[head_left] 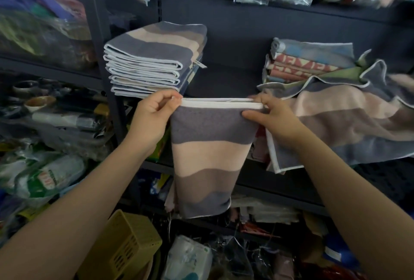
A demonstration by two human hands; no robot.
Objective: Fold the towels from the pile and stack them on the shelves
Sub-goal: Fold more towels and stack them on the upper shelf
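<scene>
Striped towel [208, 156] hanging lengthwise, long axis vertical, in front of the shelf [224, 82]; left hand [152, 114] and right hand [272, 116] each pinch one top corner of its white-edged fold. Folded stack [152, 62] lies up and left of the towel, nearer the left hand; unfolded pile [349, 114] lies to its right

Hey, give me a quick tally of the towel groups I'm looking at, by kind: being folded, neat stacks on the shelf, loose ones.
Towel held up by left hand and right hand: 1, the hanging striped towel
Neat folded stacks on the shelf: 2, the striped stack and the patterned stack
Loose unfolded heap: 1
Total: 4
</scene>
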